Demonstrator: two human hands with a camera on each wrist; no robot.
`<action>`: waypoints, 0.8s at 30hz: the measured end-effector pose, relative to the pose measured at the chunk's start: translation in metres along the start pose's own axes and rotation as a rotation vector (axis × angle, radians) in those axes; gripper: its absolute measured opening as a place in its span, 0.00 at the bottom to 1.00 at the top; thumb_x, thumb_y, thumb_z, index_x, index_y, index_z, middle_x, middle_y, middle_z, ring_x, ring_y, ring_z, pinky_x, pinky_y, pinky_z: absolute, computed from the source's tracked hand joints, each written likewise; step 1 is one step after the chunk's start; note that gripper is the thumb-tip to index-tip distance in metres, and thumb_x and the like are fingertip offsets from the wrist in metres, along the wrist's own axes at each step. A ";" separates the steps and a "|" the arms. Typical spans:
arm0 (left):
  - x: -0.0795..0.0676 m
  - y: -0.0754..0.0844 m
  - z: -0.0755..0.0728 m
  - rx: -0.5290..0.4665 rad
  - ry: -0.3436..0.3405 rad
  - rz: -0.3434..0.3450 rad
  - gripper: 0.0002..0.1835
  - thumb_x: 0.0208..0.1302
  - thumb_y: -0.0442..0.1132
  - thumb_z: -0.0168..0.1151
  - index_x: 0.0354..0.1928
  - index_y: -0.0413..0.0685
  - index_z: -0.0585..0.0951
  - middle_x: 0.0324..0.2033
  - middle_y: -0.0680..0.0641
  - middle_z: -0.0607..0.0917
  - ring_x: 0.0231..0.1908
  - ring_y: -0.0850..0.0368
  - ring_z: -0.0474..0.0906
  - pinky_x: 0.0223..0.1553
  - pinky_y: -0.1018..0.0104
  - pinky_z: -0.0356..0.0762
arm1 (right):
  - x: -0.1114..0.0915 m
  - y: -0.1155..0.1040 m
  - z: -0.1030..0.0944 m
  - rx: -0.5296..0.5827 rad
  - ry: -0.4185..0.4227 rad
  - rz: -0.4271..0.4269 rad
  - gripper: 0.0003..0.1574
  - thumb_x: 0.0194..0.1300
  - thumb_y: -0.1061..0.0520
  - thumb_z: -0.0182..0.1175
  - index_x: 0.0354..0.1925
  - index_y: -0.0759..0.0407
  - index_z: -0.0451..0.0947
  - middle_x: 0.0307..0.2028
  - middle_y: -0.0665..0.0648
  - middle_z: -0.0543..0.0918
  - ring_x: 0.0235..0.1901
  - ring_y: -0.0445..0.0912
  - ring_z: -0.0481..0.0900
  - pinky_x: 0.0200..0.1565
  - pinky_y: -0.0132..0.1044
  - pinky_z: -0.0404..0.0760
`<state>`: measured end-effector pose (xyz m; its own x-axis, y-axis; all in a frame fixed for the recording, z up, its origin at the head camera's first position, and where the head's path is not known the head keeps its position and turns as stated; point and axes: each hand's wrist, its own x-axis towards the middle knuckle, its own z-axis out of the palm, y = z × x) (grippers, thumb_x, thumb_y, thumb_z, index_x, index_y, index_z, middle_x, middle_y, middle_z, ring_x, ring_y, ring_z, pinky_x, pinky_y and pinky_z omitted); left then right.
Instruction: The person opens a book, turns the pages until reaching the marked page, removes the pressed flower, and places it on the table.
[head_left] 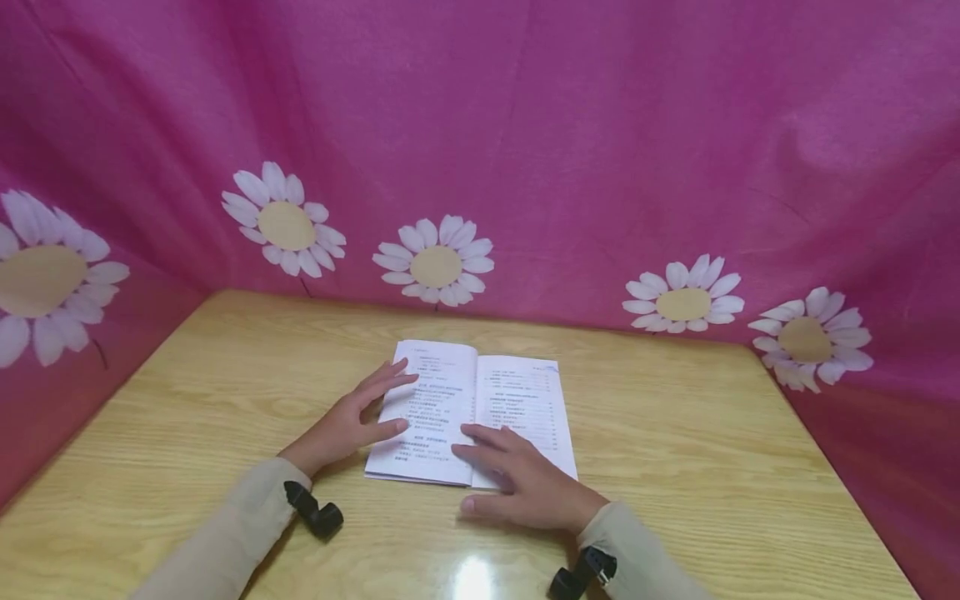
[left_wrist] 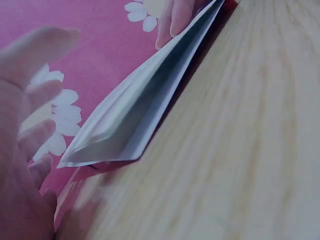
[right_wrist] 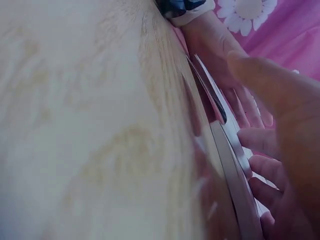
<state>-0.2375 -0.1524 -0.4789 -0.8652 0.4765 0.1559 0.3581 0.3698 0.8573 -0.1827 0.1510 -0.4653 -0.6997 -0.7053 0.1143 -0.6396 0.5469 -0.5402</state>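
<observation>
An open book (head_left: 517, 387) with printed pages lies on the wooden table, its spine running roughly toward the person. At the left page's outer edge is the left hand (head_left: 352, 421), fingers spread and reaching over the print. The right hand (head_left: 525, 483) lies across the lower part of the right page, fingertips near the centre fold and thumb by the bottom edge. In the left wrist view, the book's cover and pages (left_wrist: 135, 110) stand slightly apart at the near corner. The right wrist view shows the right fingers (right_wrist: 267, 170) along the page edges.
The wooden table (head_left: 675, 467) extends around the book on all sides. A pink curtain (head_left: 525, 150) with large white daisies hangs behind and at both sides. Each sleeve carries a small black wrist camera (head_left: 318, 515).
</observation>
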 end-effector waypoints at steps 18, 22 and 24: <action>0.000 0.004 0.007 0.394 -0.115 0.014 0.40 0.55 0.66 0.64 0.70 0.65 0.67 0.73 0.55 0.58 0.74 0.46 0.40 0.70 0.42 0.34 | 0.000 0.024 -0.024 0.242 0.192 0.099 0.36 0.62 0.42 0.65 0.65 0.51 0.71 0.66 0.52 0.70 0.68 0.46 0.63 0.68 0.46 0.60; 0.001 0.004 0.009 0.414 -0.119 0.010 0.44 0.53 0.66 0.65 0.71 0.61 0.65 0.73 0.53 0.59 0.74 0.46 0.42 0.71 0.44 0.33 | -0.009 0.043 -0.038 0.173 0.182 0.234 0.48 0.59 0.35 0.64 0.71 0.47 0.61 0.73 0.53 0.58 0.72 0.49 0.52 0.69 0.55 0.53; 0.002 0.004 0.009 0.416 -0.114 0.017 0.45 0.53 0.65 0.66 0.72 0.58 0.64 0.73 0.53 0.59 0.74 0.46 0.43 0.71 0.44 0.34 | -0.014 0.053 -0.043 0.133 0.178 0.277 0.54 0.58 0.32 0.63 0.74 0.45 0.54 0.75 0.54 0.51 0.74 0.51 0.45 0.69 0.59 0.49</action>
<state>-0.2347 -0.1424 -0.4792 -0.8219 0.5620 0.0930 0.5033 0.6399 0.5807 -0.2203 0.2089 -0.4594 -0.8929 -0.4421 0.0854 -0.3788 0.6350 -0.6732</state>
